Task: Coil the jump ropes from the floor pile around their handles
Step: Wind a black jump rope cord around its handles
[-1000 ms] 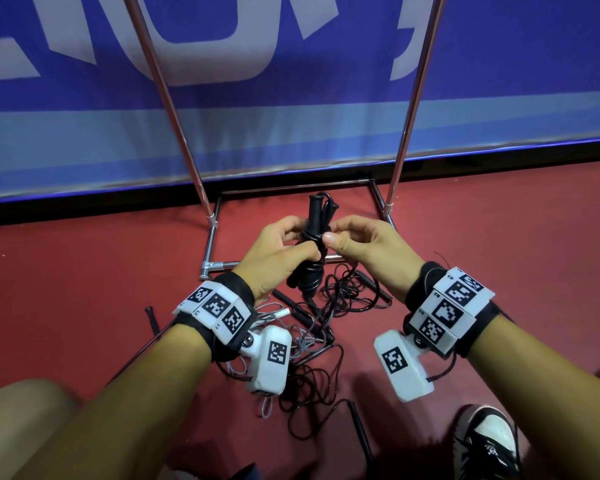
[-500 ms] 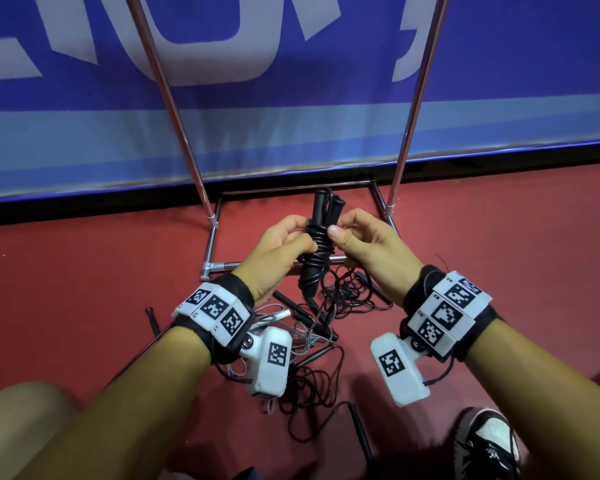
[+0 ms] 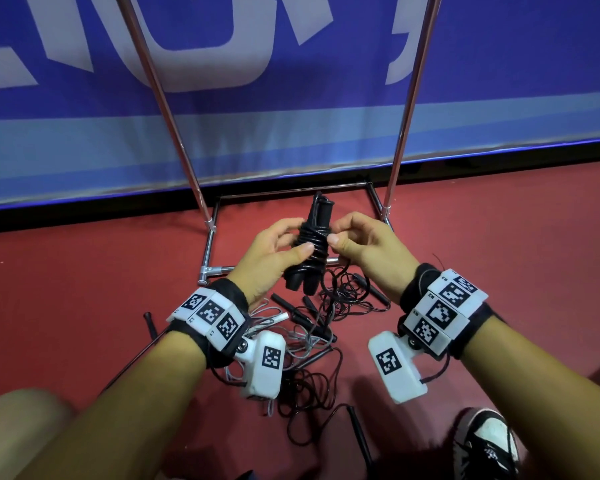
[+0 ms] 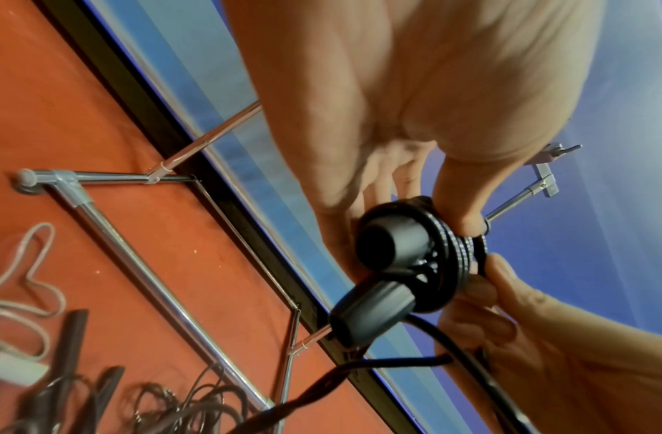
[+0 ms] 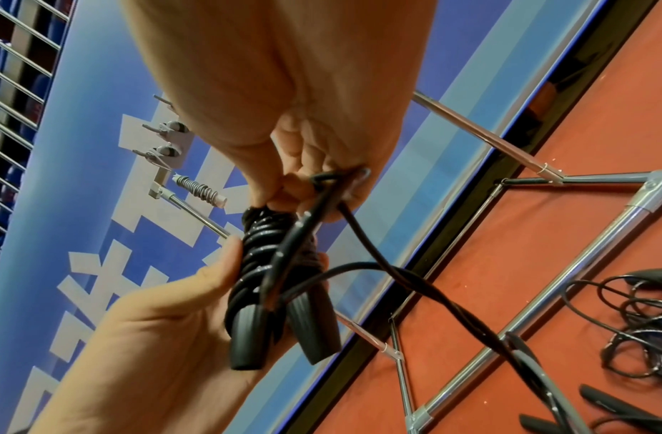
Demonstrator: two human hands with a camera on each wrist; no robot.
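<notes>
**Gripping a wound black jump rope above the floor pile**

Lying at the far left of the pile, a pale grey rope [image 3: 274, 318] with a white handle loops over the red floor [image 3: 84, 271], partly hidden under the left wrist. Just right of it, the left hand [image 3: 274, 254] curls round the lower half of the black jump rope bundle [image 3: 310, 247], thumb pressed across the front of the coils and fingers wrapped behind. The bundle is held nearly upright in the air, between the two hands: two ribbed black plastic handles [image 5: 281, 329] side by side, with several turns of glossy black cord [image 4: 448, 258] wound tightly round their middle. From the left wrist view the round butt ends of the handles point toward the camera.

Below the bundle, on the floor, lies the tangled pile of thin black ropes [image 3: 326, 327] and loose black handles, spreading toward the near side.

To the right of the bundle, the right hand [image 3: 368, 244] is closed in a pinch on the cord at the upper part of the coils; from the right wrist view its fingertips [image 5: 285, 188] grip a small loop of cord, and a free strand trails down from there to the floor pile.

Behind the hands stands a chrome tubular rack frame [image 3: 210, 271], its base resting on the floor against a blue banner wall [image 3: 326, 116]. A black-and-white sneaker [image 3: 485, 445] shows at the near right.
</notes>
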